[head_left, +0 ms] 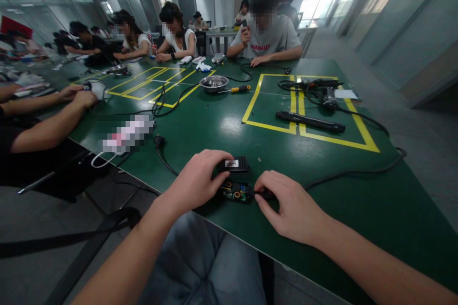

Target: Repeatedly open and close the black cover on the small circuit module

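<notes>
Near the front edge of the green table, an opened black housing (236,191) lies with its circuit board and copper-coloured coils showing. Just behind it is a black cover (236,165) with a white label, gripped at its left end between the thumb and fingers of my left hand (202,176). On the right side of the housing, my right hand (284,202) pinches the black cable (258,194) where it meets the housing. A cord with a black plug (159,141) runs toward my left hand; where it ends is hidden.
A metal bowl (213,84) and a yellow-black screwdriver (240,89) lie farther back. At the right, yellow tape surrounds a long black part (310,122) and a tool with cables (328,97). A blurred power strip (127,134) sits left, near a co-worker's hands (84,96).
</notes>
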### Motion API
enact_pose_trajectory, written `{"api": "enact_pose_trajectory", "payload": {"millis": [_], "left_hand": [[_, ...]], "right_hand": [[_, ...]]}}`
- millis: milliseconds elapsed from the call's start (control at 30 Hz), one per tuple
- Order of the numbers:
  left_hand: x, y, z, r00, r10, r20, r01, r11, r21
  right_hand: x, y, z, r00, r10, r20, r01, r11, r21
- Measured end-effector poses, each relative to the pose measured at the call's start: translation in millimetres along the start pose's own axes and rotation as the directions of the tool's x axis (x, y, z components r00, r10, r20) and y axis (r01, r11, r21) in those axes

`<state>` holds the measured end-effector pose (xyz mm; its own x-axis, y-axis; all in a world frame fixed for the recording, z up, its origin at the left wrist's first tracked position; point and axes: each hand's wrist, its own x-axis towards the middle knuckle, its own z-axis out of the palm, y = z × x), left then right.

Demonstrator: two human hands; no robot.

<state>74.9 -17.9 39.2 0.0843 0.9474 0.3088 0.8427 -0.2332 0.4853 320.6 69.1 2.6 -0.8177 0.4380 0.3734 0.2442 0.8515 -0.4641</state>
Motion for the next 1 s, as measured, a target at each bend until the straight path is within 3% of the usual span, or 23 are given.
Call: {"api": "enact_pose_trajectory", "payload": {"millis": [100, 167, 300, 467, 867, 1000], "left_hand": [[9.5, -6.6, 5.3, 0.992, -0.044, 0.117, 0.041, 0.999, 0.029], [6.4, -8.5, 3.8, 0.993, -0.005, 0.119, 0.002, 1.0, 0.029], [-19.2, -8.1, -6.2, 0.999, 0.033, -0.003, -0.033, 0.999, 0.035], [-43.3, -14.0, -6.6, 0.991, 0.021, 0.129, -0.022, 1.0, 0.005], [-36.2, -24.2, -17.0, 0.99, 0.029, 0.137, 0.0, 0.978, -0.209], [-28.4, -22.9, -22.4, 0.982, 0.09, 0.168, -0.083, 0.996, -0.043]], "right_hand": [[-0.1, -0.8, 0.3, 1.0, 0.002, -0.014, -0.002, 1.0, 0.007], [-0.4, -1.6, 0.8, 1.0, 0.007, -0.013, -0.007, 1.0, 0.007], [-0.8, -2.5, 2.2, 1.0, 0.008, 0.006, -0.008, 1.0, -0.023], [-1.2, 0.9, 4.0, 1.0, 0.01, 0.019, -0.009, 0.998, -0.057], [-1.9, -1.5, -2.1, 1.0, -0.005, -0.003, 0.005, 0.998, 0.058], [-1.2, 2.0, -3.5, 0.999, -0.038, 0.009, 0.037, 0.999, 0.019]]}}
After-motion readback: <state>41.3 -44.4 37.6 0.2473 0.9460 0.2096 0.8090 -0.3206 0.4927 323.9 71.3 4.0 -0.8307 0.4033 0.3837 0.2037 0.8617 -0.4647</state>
